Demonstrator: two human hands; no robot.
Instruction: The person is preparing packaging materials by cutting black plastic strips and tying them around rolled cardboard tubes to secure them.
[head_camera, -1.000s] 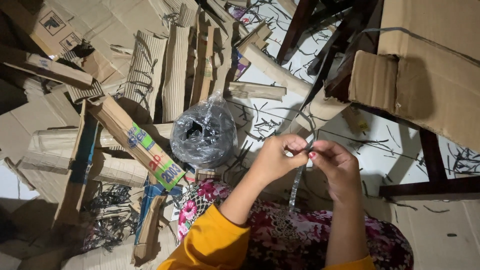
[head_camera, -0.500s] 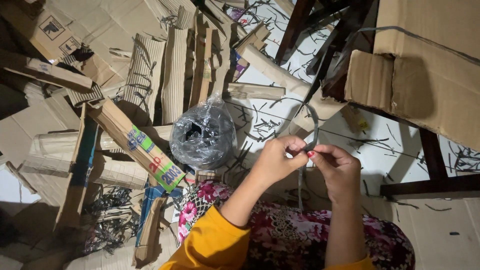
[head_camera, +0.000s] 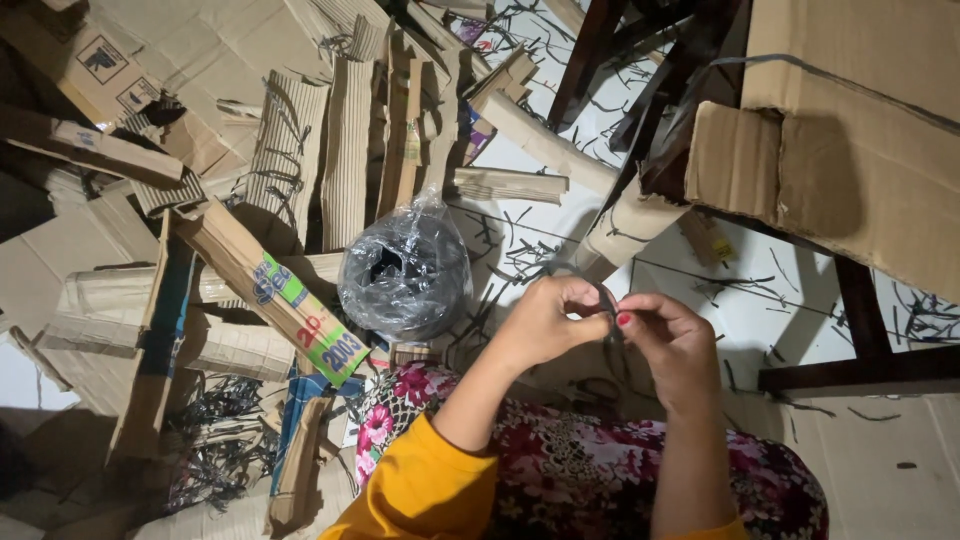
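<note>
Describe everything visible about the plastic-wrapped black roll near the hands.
The black roll is a round spool with a dark hollow in its middle, wrapped in clear, crinkled, glossy plastic gathered to a peak on top. It lies on the floor among the cardboard strips, just left of the left hand. Neither hand touches it.

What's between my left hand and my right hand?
In the head view, a thin dark strip is pinched between the left hand and the right hand; nothing else.

I see cardboard strips (head_camera: 345, 150) piled toward the floor's left edge, a plastic-wrapped dark roll (head_camera: 405, 275) beside them, and a big cardboard box (head_camera: 860, 130) at the top right corner.
</note>
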